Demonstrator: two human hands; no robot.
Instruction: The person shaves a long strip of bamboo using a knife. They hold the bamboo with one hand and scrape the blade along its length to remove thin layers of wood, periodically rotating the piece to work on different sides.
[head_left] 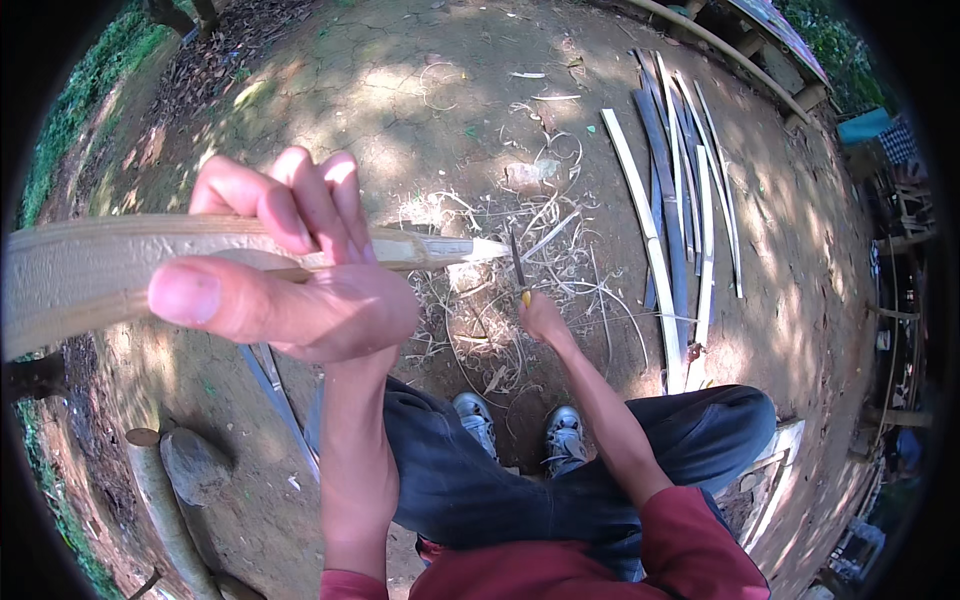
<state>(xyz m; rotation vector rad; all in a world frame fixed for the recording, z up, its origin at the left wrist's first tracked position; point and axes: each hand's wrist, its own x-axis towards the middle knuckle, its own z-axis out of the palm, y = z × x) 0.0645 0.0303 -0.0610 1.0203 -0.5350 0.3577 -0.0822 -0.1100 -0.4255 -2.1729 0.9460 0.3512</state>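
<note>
A long, pale bamboo strip (90, 270) runs in from the left rim and narrows to a whitish shaved end in the middle of the view. My left hand (335, 305) grips it close to the camera, with the fingers curled over the far side and the thumb along the near side. Lower and farther off, my right hand (545, 318) is closed round the yellow handle of a knife (517, 262). Its dark blade points away from me, beside the strip's tip; whether the two touch, I cannot tell. Curly bamboo shavings (545, 225) cover the ground beneath.
Several split bamboo strips (655, 240) lie in a bundle on the dirt to the right. At the lower left are a cut log (165, 510) and a grey stone (193, 466). A flat stone (530, 175) sits among the shavings. My shoes (566, 436) are below.
</note>
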